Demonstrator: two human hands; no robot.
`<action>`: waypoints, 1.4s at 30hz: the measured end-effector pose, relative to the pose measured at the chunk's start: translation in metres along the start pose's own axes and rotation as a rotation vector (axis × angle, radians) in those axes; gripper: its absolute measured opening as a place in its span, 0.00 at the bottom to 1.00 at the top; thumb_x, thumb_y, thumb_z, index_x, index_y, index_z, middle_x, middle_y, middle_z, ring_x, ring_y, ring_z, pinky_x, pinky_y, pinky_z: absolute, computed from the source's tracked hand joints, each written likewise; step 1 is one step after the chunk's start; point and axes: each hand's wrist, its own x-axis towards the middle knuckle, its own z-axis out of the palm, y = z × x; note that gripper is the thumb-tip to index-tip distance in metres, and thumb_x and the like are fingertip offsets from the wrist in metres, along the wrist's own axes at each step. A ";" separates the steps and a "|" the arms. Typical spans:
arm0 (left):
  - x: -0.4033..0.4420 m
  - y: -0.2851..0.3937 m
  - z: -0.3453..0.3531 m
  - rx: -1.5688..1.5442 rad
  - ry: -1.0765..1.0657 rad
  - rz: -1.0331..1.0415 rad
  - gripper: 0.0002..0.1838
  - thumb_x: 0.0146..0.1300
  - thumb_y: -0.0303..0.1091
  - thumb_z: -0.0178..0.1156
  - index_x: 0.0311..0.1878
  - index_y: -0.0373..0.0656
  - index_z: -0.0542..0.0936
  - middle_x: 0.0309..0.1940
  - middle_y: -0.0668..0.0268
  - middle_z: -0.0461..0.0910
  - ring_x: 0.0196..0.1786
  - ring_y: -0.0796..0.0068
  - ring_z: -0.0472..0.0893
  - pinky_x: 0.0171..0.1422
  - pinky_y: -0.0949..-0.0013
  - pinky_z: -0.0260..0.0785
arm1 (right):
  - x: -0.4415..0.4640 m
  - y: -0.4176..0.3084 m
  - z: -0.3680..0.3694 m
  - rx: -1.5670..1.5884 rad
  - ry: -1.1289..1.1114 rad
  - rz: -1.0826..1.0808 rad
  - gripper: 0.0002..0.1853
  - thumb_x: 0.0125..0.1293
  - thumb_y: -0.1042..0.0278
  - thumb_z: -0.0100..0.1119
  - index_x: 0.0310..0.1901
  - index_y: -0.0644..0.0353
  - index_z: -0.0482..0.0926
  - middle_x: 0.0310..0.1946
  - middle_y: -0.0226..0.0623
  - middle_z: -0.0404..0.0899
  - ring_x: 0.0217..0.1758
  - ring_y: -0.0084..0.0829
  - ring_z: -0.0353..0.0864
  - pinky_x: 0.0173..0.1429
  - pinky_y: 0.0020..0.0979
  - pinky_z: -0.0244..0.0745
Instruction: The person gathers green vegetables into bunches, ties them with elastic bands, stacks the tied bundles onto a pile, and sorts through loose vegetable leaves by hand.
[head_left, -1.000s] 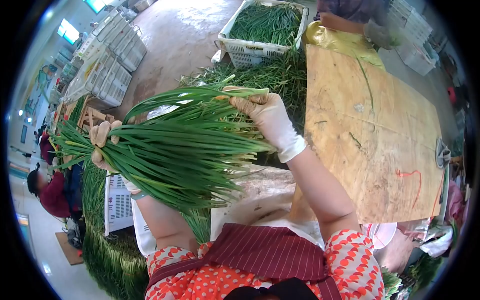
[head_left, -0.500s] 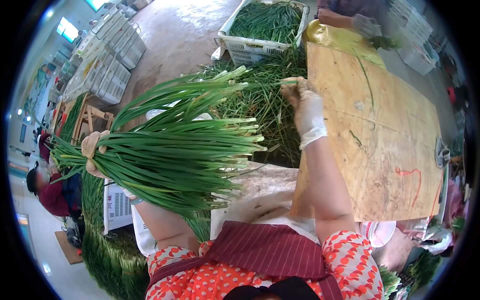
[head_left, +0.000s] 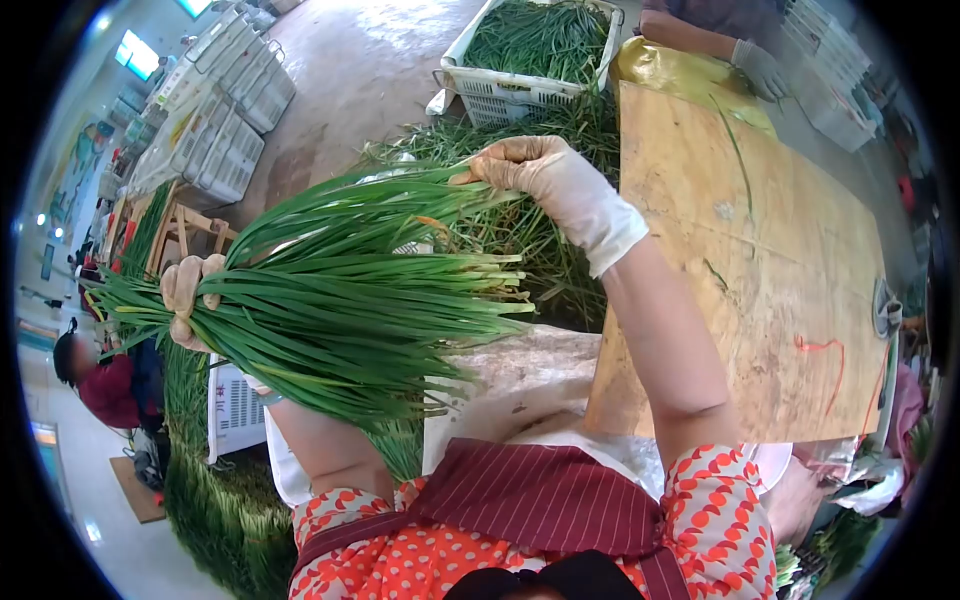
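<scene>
A large bunch of garlic chives (head_left: pixel 350 310) fans out in front of me, pale cut ends toward the right. My left hand (head_left: pixel 187 300), gloved, is wrapped round the leafy end of the bunch at the left. My right hand (head_left: pixel 520 165), in a soiled white glove, is closed at the upper stem ends of the same bunch, fingertips pressed together on the stalks. Just which stalks it pinches is partly hidden by the fingers. Beneath the hands lies a heap of loose green and yellowed leaves (head_left: pixel 565 250).
A wooden board (head_left: pixel 740 290) fills the right side, with a red string (head_left: pixel 830 365) on it. A white crate (head_left: pixel 530 85) of chives stands at the back. Crates (head_left: pixel 215 130) are stacked far left. Across the board is a co-worker's gloved hand (head_left: pixel 760 70).
My right hand has moved left from beside the board to the upper stem ends and closed on them. My left hand stays round the bunch. The co-worker's hand has shifted slightly right.
</scene>
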 end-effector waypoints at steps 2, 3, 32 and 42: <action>0.002 -0.003 0.002 0.001 0.006 0.025 0.11 0.53 0.27 0.59 0.32 0.53 0.67 0.31 0.79 0.68 0.40 0.75 0.66 0.53 0.64 0.62 | -0.004 0.006 0.002 0.219 0.073 -0.050 0.12 0.64 0.62 0.58 0.39 0.64 0.81 0.37 0.33 0.83 0.39 0.21 0.79 0.49 0.23 0.71; 0.002 -0.005 0.004 0.000 0.006 0.024 0.11 0.53 0.27 0.59 0.32 0.53 0.67 0.31 0.79 0.68 0.40 0.75 0.66 0.53 0.64 0.62 | -0.004 0.011 0.000 0.220 0.074 -0.050 0.12 0.64 0.62 0.58 0.39 0.64 0.81 0.37 0.33 0.83 0.39 0.21 0.79 0.49 0.23 0.71; -0.010 0.002 0.000 -0.039 0.086 0.058 0.11 0.50 0.28 0.58 0.33 0.54 0.68 0.30 0.81 0.70 0.37 0.75 0.69 0.72 0.52 0.43 | -0.010 0.062 -0.035 0.473 0.813 0.041 0.09 0.62 0.66 0.59 0.42 0.58 0.81 0.40 0.28 0.82 0.47 0.18 0.76 0.51 0.22 0.68; -0.006 -0.001 0.001 -0.037 0.107 0.066 0.09 0.50 0.30 0.59 0.33 0.55 0.70 0.29 0.82 0.71 0.37 0.77 0.69 0.65 0.57 0.51 | -0.012 0.040 0.012 -0.617 0.572 -0.681 0.24 0.45 0.68 0.71 0.48 0.52 0.80 0.37 0.31 0.81 0.46 0.33 0.76 0.51 0.33 0.71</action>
